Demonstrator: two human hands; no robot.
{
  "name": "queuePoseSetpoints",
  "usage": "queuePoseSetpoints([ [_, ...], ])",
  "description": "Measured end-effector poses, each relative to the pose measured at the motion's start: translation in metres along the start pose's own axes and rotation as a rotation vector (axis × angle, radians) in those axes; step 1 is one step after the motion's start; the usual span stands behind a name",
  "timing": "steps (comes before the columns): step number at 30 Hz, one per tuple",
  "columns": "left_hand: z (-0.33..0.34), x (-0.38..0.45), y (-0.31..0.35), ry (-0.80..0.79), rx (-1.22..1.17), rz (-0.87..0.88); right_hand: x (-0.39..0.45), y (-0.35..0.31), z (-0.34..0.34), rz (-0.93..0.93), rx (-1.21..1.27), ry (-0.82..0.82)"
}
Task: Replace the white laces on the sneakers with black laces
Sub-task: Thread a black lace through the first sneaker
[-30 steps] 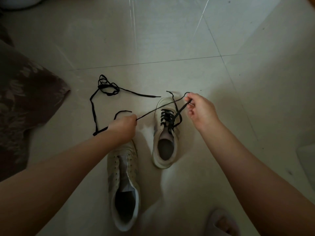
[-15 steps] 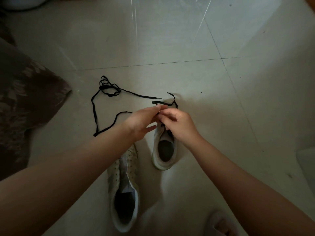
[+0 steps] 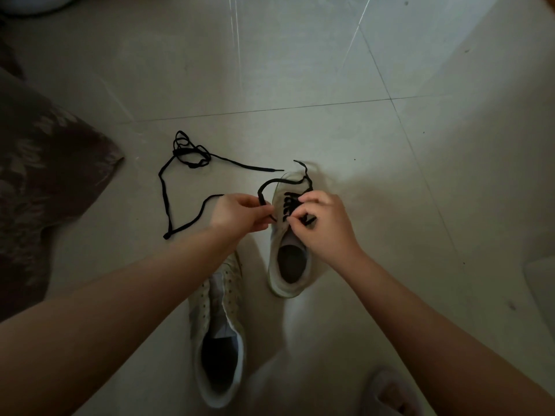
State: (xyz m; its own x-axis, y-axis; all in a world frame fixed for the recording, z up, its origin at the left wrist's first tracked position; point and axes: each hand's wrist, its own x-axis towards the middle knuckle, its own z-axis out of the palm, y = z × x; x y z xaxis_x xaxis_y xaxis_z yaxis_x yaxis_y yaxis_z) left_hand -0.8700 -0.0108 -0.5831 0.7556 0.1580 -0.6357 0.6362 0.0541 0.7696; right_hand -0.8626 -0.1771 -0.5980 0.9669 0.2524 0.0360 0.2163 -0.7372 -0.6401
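A: Black lace [image 3: 286, 202] sits threaded through the lower eyelets of the far sneaker [image 3: 289, 259], which stands on the tiled floor [image 3: 300, 70]. Your left hand [image 3: 240, 214]?

B: Fingers curled, pinching one free end of that lace just left of the shoe; the end loops up over the toe.

A: Your right hand [image 3: 322, 226]?

B: Fingertips pinch the lace at the eyelets on the tongue.

A: Second shoe?

B: Near sneaker [image 3: 219, 340] lies unlaced under your left forearm. Spare black lace [image 3: 180, 181] lies loose on the floor, left of both hands. Patterned cushion [image 3: 45, 181] at far left.
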Motion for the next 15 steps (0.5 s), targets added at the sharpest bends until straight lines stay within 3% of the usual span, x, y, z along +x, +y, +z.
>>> queuePoseSetpoints([
  [6,0.006,-0.006,-0.015,0.017,0.084,-0.018,-0.01,0.003,0.005,-0.061,-0.189,-0.243],
  [15,0.02,-0.003,-0.03,0.138,0.3,0.189,-0.015,0.007,0.019,0.03,-0.072,-0.156],
])
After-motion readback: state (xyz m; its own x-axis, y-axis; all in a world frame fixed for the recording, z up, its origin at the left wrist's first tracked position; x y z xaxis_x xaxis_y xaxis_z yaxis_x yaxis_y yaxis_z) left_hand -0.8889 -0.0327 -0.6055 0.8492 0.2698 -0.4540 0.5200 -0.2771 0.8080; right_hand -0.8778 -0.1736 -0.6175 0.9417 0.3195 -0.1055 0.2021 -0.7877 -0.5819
